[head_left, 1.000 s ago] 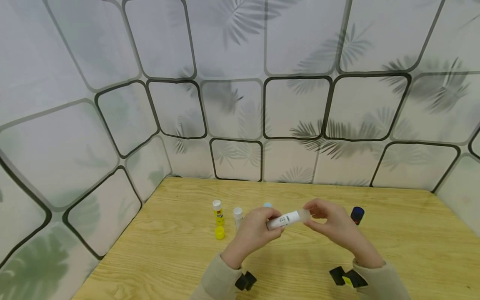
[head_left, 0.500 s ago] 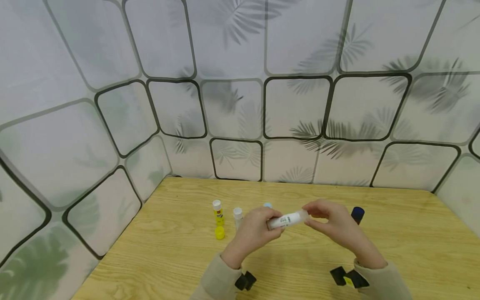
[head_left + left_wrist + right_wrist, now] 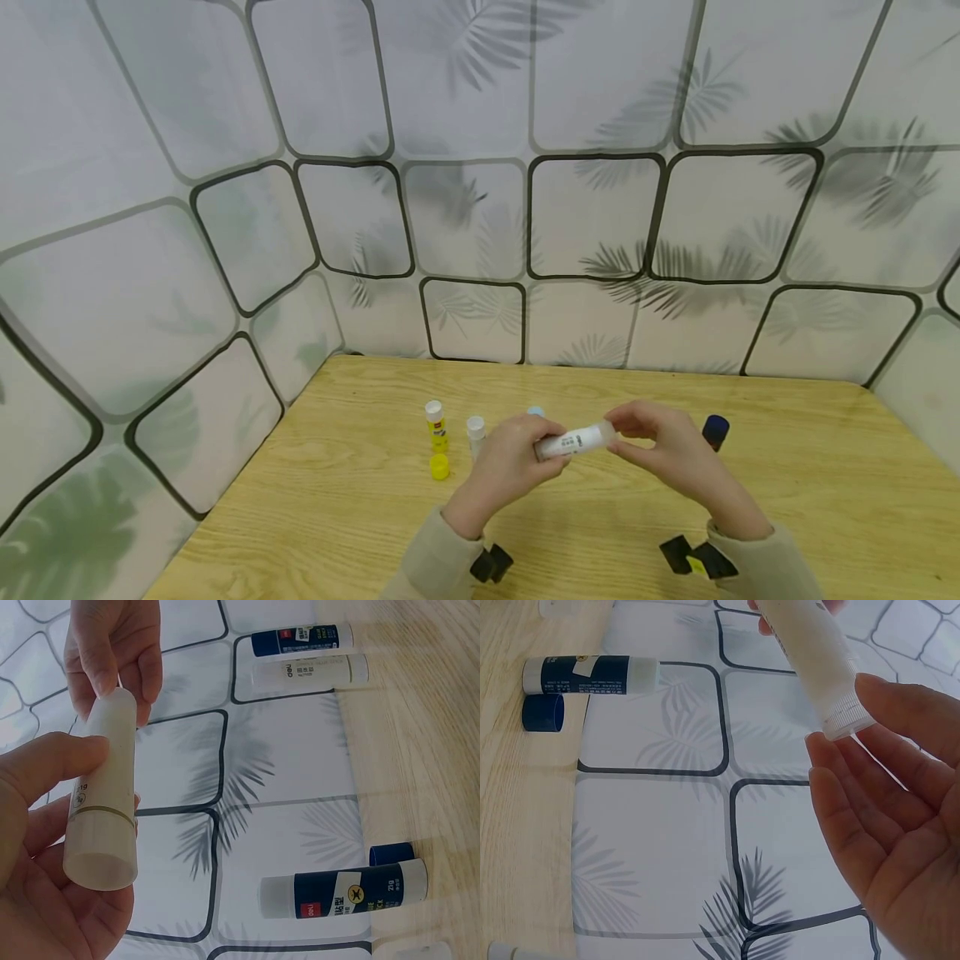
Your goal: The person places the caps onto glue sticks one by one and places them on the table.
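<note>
In my left hand [image 3: 517, 454] I hold a white glue stick [image 3: 573, 440], tilted, above the table; the thumb lies along its barrel in the left wrist view. Thumb and fingertips of my right hand [image 3: 667, 446] pinch its other end, which looks ribbed and translucent in the right wrist view. Beyond the hands, an uncapped dark blue glue stick [image 3: 356, 891] stands on the table beside its blue cap [image 3: 391, 853]. Part of it is hidden behind the left hand in the head view.
A yellow glue stick [image 3: 437, 425] stands at the left with a yellow cap [image 3: 439, 467] before it. Another white-topped stick [image 3: 476, 428] is partly behind my left hand. On the right stands a dark blue glue stick [image 3: 716, 431], with a white one [image 3: 311, 671] beside it.
My right fingertips have shifted slightly left along with the glue stick's end, and the lettering on the barrel looks slightly turned. My left hand stays nearly still.
</note>
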Demonstrator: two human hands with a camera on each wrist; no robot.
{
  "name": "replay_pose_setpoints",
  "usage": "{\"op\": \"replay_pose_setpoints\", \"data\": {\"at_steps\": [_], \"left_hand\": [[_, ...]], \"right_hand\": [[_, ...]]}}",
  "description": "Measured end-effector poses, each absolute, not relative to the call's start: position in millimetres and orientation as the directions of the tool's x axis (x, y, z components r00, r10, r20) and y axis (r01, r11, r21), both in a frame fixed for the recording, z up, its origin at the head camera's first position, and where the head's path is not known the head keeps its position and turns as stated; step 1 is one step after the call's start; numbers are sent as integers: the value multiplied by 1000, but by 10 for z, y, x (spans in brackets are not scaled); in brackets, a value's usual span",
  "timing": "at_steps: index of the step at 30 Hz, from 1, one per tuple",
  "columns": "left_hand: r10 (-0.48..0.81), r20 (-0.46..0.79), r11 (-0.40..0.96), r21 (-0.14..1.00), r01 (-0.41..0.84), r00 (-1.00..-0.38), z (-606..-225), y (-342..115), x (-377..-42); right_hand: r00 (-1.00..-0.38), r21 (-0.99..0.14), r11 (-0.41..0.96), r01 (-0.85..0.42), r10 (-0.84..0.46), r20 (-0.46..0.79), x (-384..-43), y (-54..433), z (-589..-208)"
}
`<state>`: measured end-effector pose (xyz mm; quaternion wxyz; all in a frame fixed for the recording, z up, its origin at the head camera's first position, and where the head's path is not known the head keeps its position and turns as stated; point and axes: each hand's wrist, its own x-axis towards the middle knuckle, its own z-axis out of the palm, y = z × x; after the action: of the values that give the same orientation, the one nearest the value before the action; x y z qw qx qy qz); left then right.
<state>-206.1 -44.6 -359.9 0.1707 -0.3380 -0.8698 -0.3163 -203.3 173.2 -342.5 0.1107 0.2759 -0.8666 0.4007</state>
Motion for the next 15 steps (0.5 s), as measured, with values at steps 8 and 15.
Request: {"op": "replay_pose_setpoints", "data": {"at_steps": [8,15], "left_hand": [[479,501,576,439,689,-721,-3589,-441,-2051],[482,505,576,433,694,-716,-3587,-440,-2049]], "right_hand": [[-821,-627,531,-570,-392,415,-2036,1730,-3438],[-813,-622,524,-582,-399,425,-2039,1724,-3439]]}}
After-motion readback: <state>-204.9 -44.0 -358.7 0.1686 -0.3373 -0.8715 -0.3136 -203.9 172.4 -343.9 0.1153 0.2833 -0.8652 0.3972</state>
